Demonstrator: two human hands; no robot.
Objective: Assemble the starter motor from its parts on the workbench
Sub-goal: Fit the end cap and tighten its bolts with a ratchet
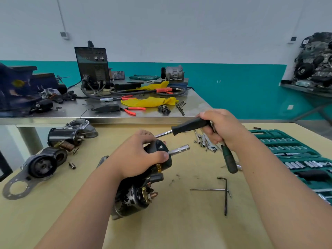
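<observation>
My left hand [138, 157] grips the black starter motor body [136, 193] from above, holding it tilted on the wooden bench [179, 221]. A silver socket extension [179, 149] sticks out of the motor's end cap beside my thumb. My right hand [222, 130] holds two tools at once: a black-handled driver [188, 125] whose steel shaft points left toward the motor, and a green-handled ratchet [229, 159] hanging down. Brass terminal studs [152, 194] show on the motor's near end.
Other starter parts lie left: a flanged housing [34, 169], a black solenoid casing [62, 136] and a small sleeve [72, 165]. Loose bolts and sockets [203, 141] sit behind my right hand. Two hex keys [224, 193] lie front right. A green socket case [294, 159] is open at right.
</observation>
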